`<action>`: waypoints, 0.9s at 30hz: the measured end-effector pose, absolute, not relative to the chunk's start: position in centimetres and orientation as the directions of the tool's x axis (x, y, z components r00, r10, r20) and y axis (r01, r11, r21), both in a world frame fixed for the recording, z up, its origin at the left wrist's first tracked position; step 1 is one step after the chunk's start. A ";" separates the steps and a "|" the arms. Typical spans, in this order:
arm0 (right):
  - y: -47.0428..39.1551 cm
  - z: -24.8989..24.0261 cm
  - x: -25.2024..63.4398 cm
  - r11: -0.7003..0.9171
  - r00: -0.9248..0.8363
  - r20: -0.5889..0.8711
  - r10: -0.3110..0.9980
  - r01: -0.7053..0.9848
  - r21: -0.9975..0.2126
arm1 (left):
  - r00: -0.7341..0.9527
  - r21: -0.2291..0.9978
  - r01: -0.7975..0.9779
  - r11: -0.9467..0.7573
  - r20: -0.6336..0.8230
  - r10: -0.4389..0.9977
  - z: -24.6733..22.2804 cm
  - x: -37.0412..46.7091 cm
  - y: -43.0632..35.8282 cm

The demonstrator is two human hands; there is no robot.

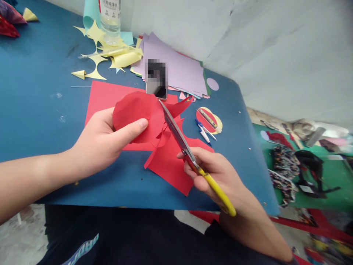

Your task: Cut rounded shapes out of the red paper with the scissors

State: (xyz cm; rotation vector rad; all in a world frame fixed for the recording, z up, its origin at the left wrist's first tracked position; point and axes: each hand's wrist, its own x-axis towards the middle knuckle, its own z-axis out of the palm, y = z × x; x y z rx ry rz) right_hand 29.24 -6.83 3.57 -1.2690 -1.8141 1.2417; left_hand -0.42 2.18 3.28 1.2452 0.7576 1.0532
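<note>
A roughly round piece of red paper (132,110) is pinched in my left hand (106,136), thumb on top. My right hand (209,169) grips scissors (182,141) with a yellow handle; the blades look closed and their tip is at the disc's right edge. Curled red offcuts (173,158) hang by the blades and spread down below the right hand. Under my hands lies a flat red sheet (103,95), partly covered by the disc. The fingers beneath the disc are hidden.
A phone (156,88) lies behind the disc. Purple paper sheets (176,66), yellow scraps (96,66) and a water bottle (110,22) stand along the wall. At the right are a utility knife (208,118) and a compass-like tool (204,132). The blue table (248,176) ends at the right.
</note>
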 end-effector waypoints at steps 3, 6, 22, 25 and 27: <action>-6.8 3.3 29.4 0.086 -0.331 -0.054 0.942 0.392 -0.916 | 0.348 0.979 -0.204 -0.010 0.082 0.934 3.4 -0.4 2.1; -6.9 3.1 29.6 0.084 -0.327 -0.058 0.943 0.404 -0.911 | 0.352 0.976 -0.217 -0.028 0.105 0.930 3.4 -0.4 2.1; -6.7 4.0 28.7 0.041 -0.301 -0.096 0.949 0.419 -0.907 | 0.345 0.969 -0.241 -0.059 0.142 0.928 3.1 -0.7 2.0; -6.7 4.0 28.6 0.055 -0.309 -0.077 0.948 0.397 -0.916 | 0.350 0.966 -0.256 -0.021 0.113 0.930 3.3 -0.6 2.0; -6.7 4.0 28.7 0.065 -0.311 -0.069 0.948 0.401 -0.914 | 0.350 0.964 -0.266 -0.011 0.107 0.931 3.3 -0.6 2.0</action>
